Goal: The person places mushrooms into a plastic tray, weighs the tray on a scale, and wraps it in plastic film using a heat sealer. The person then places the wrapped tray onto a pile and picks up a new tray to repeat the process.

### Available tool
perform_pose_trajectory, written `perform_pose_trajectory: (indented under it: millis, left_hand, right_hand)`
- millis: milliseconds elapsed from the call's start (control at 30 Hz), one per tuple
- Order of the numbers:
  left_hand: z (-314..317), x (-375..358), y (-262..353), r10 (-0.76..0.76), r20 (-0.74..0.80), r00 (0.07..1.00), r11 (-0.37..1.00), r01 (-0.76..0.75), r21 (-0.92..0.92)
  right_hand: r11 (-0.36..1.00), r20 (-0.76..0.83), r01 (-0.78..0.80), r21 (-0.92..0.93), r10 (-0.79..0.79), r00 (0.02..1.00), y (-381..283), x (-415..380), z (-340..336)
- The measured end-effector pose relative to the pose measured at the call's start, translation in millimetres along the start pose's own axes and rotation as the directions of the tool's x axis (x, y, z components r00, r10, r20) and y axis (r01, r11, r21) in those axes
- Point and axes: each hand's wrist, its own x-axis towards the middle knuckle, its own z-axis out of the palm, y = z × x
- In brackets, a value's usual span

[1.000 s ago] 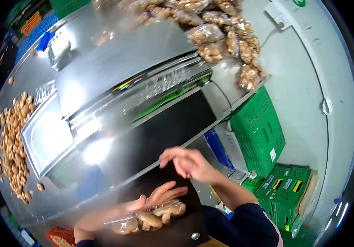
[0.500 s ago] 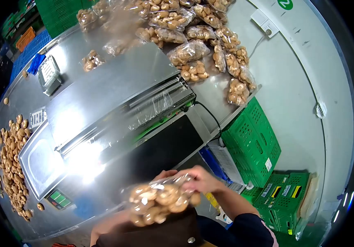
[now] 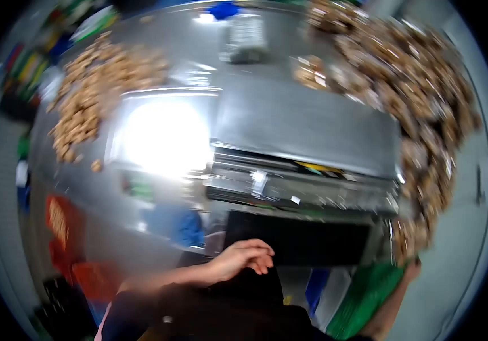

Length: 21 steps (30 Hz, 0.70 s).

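My left hand (image 3: 245, 259) is in front of the black panel (image 3: 298, 238) of the wrapping machine (image 3: 306, 122), its fingers loosely bent and slightly apart with nothing in them. Far to the right, my right hand (image 3: 412, 269) is at the lower end of a clear bag of brown mushrooms (image 3: 405, 241), its fingers closed on the bag's near edge. Motion blur softens that grip. The bag is at the near end of a large heap of similar bags (image 3: 420, 102).
Loose mushrooms (image 3: 82, 113) lie on the steel table (image 3: 90, 193) at left, beside a brightly lit tray (image 3: 164, 133). A blue cloth (image 3: 190, 227) is left of my left hand. Below the heap is a green crate (image 3: 369, 292); red items (image 3: 93, 278) are at lower left.
The view has swung left. The bag of mushrooms that was in front of my body is now out at the right by the heap, with my right hand. My left hand has come away from it.
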Motion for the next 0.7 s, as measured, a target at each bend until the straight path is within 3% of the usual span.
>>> perform_pose_trajectory:
  millis: [33,67,133,233,300,367,400,500,567,600,700]
  left_hand:
    - [-8.8,-4.6,0.5,0.031,-0.002,1.000,0.999,-0.031,-0.019]
    - [-19.9,-9.7,2.6,0.069,-0.012,0.998,0.997,-0.070,-0.034]
    - [-35.9,-29.2,9.3,0.168,-0.118,0.979,0.982,-0.176,-0.061]
    - [-65.0,-65.9,30.3,0.268,-0.273,0.924,0.952,-0.298,-0.071]
    - [-89.7,-88.9,41.9,0.356,-0.368,0.859,0.911,-0.407,-0.070]
    - [-124.2,-108.3,53.5,0.454,-0.456,0.766,0.861,-0.508,0.004]
    - [-141.8,-118.0,59.8,0.475,-0.483,0.736,0.845,-0.535,0.015]
    - [-200.7,-144.9,77.1,0.518,-0.494,0.699,0.803,-0.595,0.000]
    - [-234.9,-168.2,92.9,0.518,-0.490,0.701,0.803,-0.596,-0.005]
    - [-250.5,-181.9,99.6,0.538,-0.496,0.682,0.778,-0.628,-0.020]
    - [-310.3,-234.0,128.6,0.600,-0.571,0.560,0.726,-0.682,0.093]
  right_hand:
    - [0.994,-0.126,-0.099,-0.036,0.094,0.988,-105.8,-34.2,-28.1]
    - [0.980,-0.277,0.193,-0.041,-0.197,0.940,-79.2,-17.0,-9.2]
    - [0.943,-0.419,0.308,0.130,-0.230,0.879,-117.5,-8.4,15.4]
    - [0.900,-0.045,0.189,0.393,-0.187,0.981,-282.5,-48.9,-5.0]
    - [0.874,0.007,0.285,0.394,-0.313,0.950,-382.6,-80.5,-14.1]
    - [0.676,-0.147,0.657,0.333,-0.652,0.744,-457.4,-112.7,-15.3]
    - [0.499,-0.276,0.798,0.339,-0.758,0.591,-508.3,-141.9,-21.7]
    - [0.502,-0.015,0.810,0.302,-0.847,0.531,-623.2,-229.0,-59.6]
    - [0.384,-0.072,0.842,0.379,-0.895,0.441,-681.5,-280.3,-57.3]
    - [0.391,-0.066,0.814,0.430,-0.885,0.460,-710.9,-308.4,-54.1]
    - [0.356,0.049,0.853,0.382,-0.929,0.366,-783.0,-362.9,-29.7]
